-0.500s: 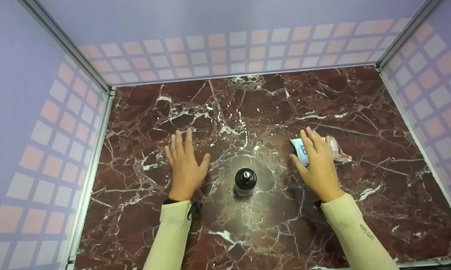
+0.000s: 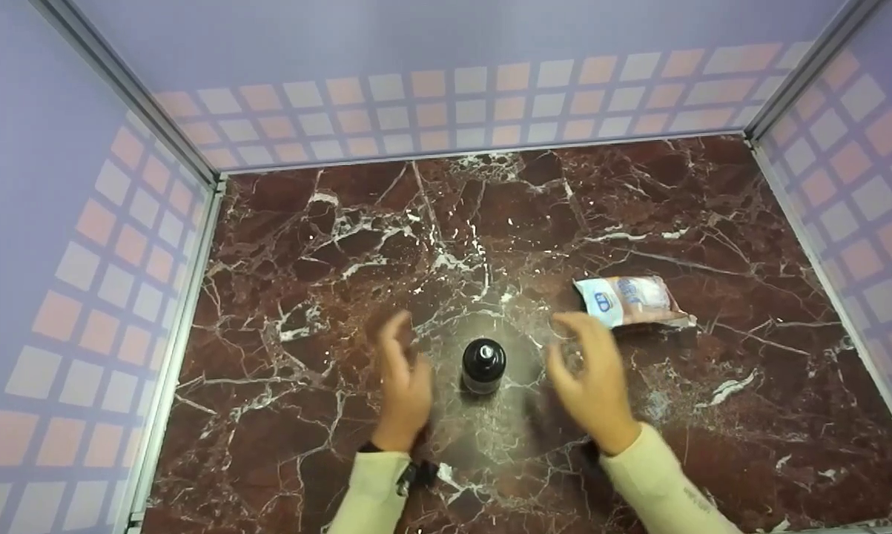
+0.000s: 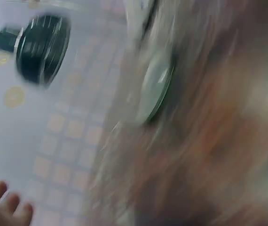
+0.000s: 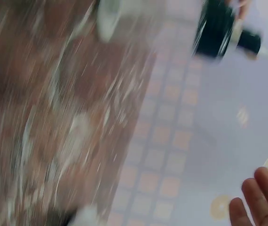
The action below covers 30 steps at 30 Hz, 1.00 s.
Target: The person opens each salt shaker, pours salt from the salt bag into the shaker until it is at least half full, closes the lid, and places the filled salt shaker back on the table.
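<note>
- Bottle with a black cap stands upright between our two hands, near the middle of the tabletop.
- Our left hand is at its left, fingers loosely curved and gripping nothing; blur hides the exact finger spacing.
- Our right hand is at its right, thumb and forefinger spread apart, equally free of any hold; both hands look clear of the bottle.
- Any grip we take would be steadiest from both sides at once, low on the body, since a tall, narrow shape could tip if one palm meets it first.
- Cap: dark, seemingly hard plastic, stepped down to a narrow spout. Body: see-through, with the wall's squares showing behind it.
- Far right lies a printed packet, glossy and crinkled, probably film.
- Under everything, we see red-brown marble patterning with jagged white veins.
</note>
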Each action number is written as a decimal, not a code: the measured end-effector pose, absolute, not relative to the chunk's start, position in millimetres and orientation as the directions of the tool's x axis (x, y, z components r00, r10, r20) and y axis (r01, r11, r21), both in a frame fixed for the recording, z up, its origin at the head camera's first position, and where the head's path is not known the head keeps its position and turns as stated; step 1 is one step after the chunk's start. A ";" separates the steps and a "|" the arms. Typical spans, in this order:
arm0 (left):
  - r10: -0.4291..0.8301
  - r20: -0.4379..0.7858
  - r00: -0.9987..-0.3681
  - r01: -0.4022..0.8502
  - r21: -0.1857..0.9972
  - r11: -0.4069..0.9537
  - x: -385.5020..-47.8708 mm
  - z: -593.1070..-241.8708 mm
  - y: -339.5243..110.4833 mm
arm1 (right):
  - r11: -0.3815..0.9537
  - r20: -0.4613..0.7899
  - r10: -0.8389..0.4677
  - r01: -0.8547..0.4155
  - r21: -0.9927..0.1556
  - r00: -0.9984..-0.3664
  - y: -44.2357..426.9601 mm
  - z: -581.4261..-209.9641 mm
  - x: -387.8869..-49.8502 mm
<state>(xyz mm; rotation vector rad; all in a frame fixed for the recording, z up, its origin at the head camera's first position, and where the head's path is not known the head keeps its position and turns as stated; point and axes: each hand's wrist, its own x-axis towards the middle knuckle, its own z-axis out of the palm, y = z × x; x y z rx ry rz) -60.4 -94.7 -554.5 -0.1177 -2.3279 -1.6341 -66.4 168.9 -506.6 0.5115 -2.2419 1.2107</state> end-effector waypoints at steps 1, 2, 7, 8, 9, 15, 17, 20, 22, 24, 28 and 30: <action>-0.058 0.231 -0.971 0.198 0.918 0.345 -58.0 -557.2 -90.4 | 0.519 0.597 -0.096 -0.552 -0.653 -0.797 163.3 -506.8 -62.8; -0.010 0.177 -0.984 0.162 0.922 0.353 -56.4 -559.4 -86.7 | 0.519 0.574 -0.120 -0.544 -0.659 -0.810 158.2 -507.2 -59.9; 0.141 0.066 -0.988 0.127 0.867 0.481 -54.0 -569.0 -73.9 | 0.588 0.463 -0.247 -0.512 -0.627 -0.851 138.7 -512.0 -54.0; 0.151 0.066 -0.986 0.133 0.859 0.494 -54.1 -570.3 -71.9 | 0.604 0.442 -0.264 -0.504 -0.617 -0.857 135.2 -513.1 -54.4; 0.158 0.075 -0.985 0.146 0.849 0.508 -54.5 -571.5 -69.8 | 0.623 0.423 -0.275 -0.495 -0.606 -0.863 131.8 -514.3 -55.3; 0.174 0.183 -0.968 0.251 0.782 0.570 -63.1 -576.5 -55.1 | 0.730 0.345 -0.261 -0.419 -0.540 -0.901 118.8 -515.7 -64.2; 0.165 0.204 -0.965 0.262 0.763 0.591 -65.4 -577.8 -50.1 | 0.756 0.343 -0.244 -0.399 -0.519 -0.907 117.4 -515.2 -66.8; 0.140 0.230 -0.963 0.266 0.738 0.621 -65.8 -579.2 -44.1 | 0.781 0.361 -0.229 -0.392 -0.486 -0.904 116.4 -516.2 -68.8; 0.121 0.247 -0.961 0.266 0.722 0.639 -65.2 -579.9 -41.5 | 0.790 0.379 -0.227 -0.397 -0.467 -0.897 116.3 -517.2 -69.4; 0.106 0.260 -0.960 0.266 0.715 0.646 -66.1 -579.9 -39.3 | 0.793 0.388 -0.224 -0.399 -0.461 -0.894 116.1 -517.5 -70.9; 0.086 0.227 -0.970 0.228 0.732 0.642 -70.4 -578.1 -36.5 | 0.790 0.376 -0.205 -0.380 -0.482 -0.904 116.7 -517.8 -76.6; 0.081 0.196 -0.977 0.201 0.741 0.640 -72.6 -576.4 -36.2 | 0.786 0.359 -0.198 -0.366 -0.498 -0.912 117.2 -517.2 -79.3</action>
